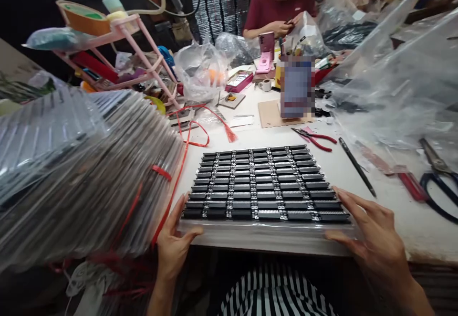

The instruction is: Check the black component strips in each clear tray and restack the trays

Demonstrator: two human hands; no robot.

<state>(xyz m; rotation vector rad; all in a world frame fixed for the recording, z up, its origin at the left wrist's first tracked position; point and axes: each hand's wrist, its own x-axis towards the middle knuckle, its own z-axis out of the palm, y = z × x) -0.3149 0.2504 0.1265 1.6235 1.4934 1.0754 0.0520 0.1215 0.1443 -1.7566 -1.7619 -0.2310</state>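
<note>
Pink rack [138, 48], red-handled pliers [309, 135]

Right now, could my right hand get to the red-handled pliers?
Probably yes: the red-handled pliers lie just past the black pack's far right corner, with the pen off to the side. Your right hand would likely have to let go of the pack first.

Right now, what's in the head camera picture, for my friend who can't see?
Left hand and right hand hold a panel of black strips in rows on a white table. Sheets in plastic pile up at left, red-handled pliers lie beyond, a person is opposite.
</note>
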